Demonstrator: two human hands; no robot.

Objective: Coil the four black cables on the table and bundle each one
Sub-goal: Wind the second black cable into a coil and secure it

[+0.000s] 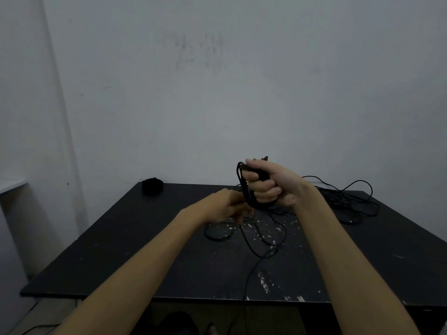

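My right hand [268, 184] is raised above the black table [121, 250] and grips a partly wound coil of black cable [244, 187], with loops hanging from the fist. My left hand [229, 206] is just below and left of the coil and pinches the loose strand of the same cable. The cable's free length [254, 240] lies in loose curves on the table and runs off the front edge. A finished black bundle [152, 186] sits at the far left corner. More loose black cable [350, 201] lies tangled at the far right.
A pale wall stands directly behind the table. A light ledge [12, 184] is at the left. The table top is scratched with white flecks near the middle and front edge. Another cable lies on the floor at lower left [36, 328].
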